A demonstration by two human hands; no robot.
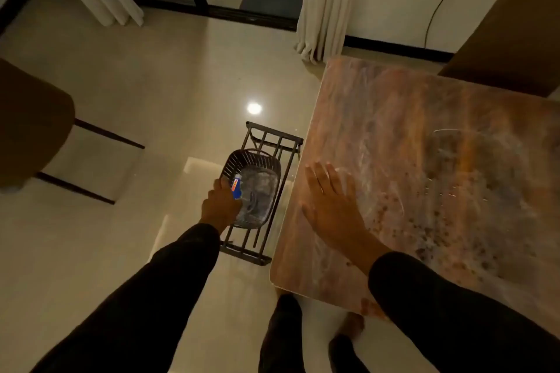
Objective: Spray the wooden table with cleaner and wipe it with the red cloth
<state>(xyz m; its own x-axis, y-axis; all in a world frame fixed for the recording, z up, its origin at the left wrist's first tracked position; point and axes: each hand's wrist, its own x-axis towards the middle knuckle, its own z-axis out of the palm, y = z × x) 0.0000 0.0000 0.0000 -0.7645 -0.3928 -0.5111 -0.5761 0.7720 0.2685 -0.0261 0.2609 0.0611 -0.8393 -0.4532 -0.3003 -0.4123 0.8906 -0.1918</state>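
My right hand lies flat on the counter, fingers spread and pointing toward twelve o'clock, palm down near the counter's nine o'clock edge. It holds nothing. The wooden top is reddish and mottled, with pale streaks across it and dark speckles toward three o'clock of my hand.

My left hand reaches down at nine o'clock of the counter, over a dark slotted basket. Its fingers are closed around the cleaner bottle, of which I see only a blue part with an orange-and-white label poking out at one o'clock of my knuckles. I cannot tell whether the bottle's base touches the basket floor. The basket's bottom looks shiny and pale, and it sits on a low black metal rack standing on the floor just beside the counter.

Both my sleeves are dark. My legs and feet show at six o'clock, below the counter's near corner.

The floor is glossy pale tile, with a bright light spot reflected at twelve o'clock of the rack. A brown chair stands at nine o'clock, well apart from the rack, and another brown chair sits at one o'clock behind the counter. Pale curtains hang at twelve o'clock beside dark-framed glass doors.

I do not see the red cloth from here.
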